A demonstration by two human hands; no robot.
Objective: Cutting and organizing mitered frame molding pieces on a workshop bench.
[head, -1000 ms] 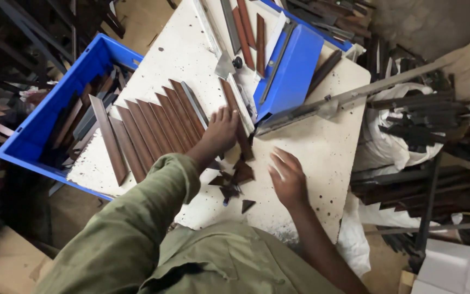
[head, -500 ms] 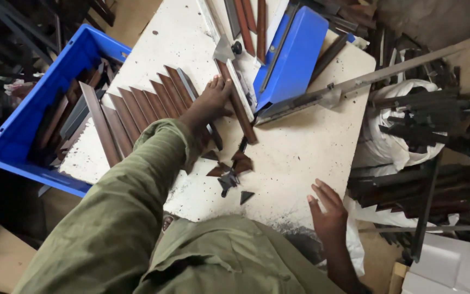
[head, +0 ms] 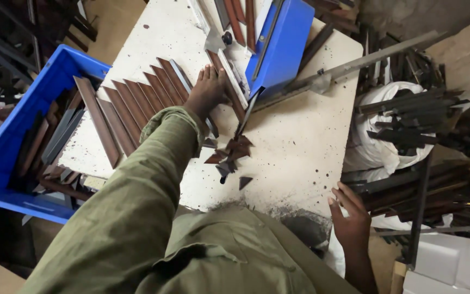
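The right hand [head: 350,216] has dropped off the worktable's [head: 305,147] near edge, fingers loosely spread, holding nothing. The left hand [head: 206,91] presses flat on a brown moulding strip [head: 227,87] beside the blue cutter [head: 279,42]; its palm is hidden.
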